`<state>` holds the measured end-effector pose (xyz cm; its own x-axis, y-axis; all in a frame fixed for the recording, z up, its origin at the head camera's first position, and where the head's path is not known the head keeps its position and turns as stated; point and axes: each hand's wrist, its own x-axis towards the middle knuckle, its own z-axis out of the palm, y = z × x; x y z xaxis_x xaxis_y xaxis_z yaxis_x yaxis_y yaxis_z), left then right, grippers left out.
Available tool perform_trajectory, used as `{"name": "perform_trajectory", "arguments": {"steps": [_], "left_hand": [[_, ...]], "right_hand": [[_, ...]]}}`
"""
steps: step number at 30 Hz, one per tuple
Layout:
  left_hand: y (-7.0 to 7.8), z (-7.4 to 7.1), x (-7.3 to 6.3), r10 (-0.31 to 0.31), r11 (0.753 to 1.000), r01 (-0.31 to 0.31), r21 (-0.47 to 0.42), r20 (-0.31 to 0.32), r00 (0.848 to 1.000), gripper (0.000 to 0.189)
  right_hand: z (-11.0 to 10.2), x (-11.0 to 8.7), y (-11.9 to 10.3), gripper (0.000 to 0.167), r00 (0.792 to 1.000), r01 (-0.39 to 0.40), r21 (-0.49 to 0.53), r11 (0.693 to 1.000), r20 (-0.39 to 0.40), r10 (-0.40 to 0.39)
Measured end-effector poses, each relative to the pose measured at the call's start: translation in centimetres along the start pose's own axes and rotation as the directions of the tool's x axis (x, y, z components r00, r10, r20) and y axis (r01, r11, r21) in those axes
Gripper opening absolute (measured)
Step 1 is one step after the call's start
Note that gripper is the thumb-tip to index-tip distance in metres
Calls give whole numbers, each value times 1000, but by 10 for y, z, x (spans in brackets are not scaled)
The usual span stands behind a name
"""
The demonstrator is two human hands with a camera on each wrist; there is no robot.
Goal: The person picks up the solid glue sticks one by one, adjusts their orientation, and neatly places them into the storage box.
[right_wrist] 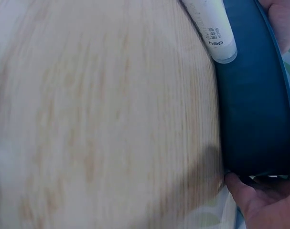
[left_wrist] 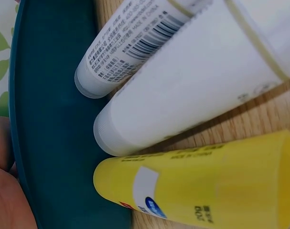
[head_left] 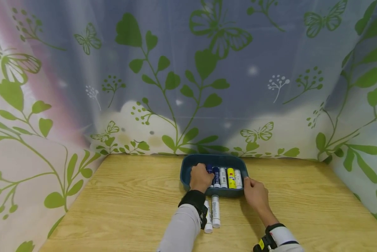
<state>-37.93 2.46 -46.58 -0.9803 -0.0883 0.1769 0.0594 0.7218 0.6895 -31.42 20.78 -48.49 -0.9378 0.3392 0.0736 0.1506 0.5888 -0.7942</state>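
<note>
A dark blue box point(head_left: 188, 187) stands on the table with several glue sticks side by side in it, among them a yellow one point(head_left: 231, 177) and a white one point(head_left: 238, 179). My left hand point(head_left: 200, 178) reaches into the box's left part and pinches a glue stick with a dark blue cap point(head_left: 209, 168); its lower part is hidden by the fingers. With thumb and fingers, my right hand point(head_left: 257, 194) holds the box's right end, seen also in the right wrist view, where the hand point(right_wrist: 266, 202) grips the box wall point(right_wrist: 254, 105).
In front of the box lie white glue sticks point(head_left: 216, 211), one partly behind my left wrist. Close up, the left wrist view has two white glue sticks point(left_wrist: 183, 81) and a yellow one point(left_wrist: 192, 179) by the box. A patterned curtain point(head_left: 188, 87) hangs behind the wooden table point(head_left: 138, 196).
</note>
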Motion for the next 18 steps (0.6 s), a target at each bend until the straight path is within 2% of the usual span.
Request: {"name": "perform_trajectory", "arguments": {"steps": [5, 18], "left_hand": [[-1, 3, 1, 4, 1000, -4, 19, -7, 1000, 20], [1, 4, 0, -34, 999, 34, 25, 11, 999, 24]], "right_hand": [[0, -1, 0, 41, 1000, 0, -7, 1000, -2, 0], [1, -1, 0, 43, 1000, -19, -4, 1000, -10, 19]]}}
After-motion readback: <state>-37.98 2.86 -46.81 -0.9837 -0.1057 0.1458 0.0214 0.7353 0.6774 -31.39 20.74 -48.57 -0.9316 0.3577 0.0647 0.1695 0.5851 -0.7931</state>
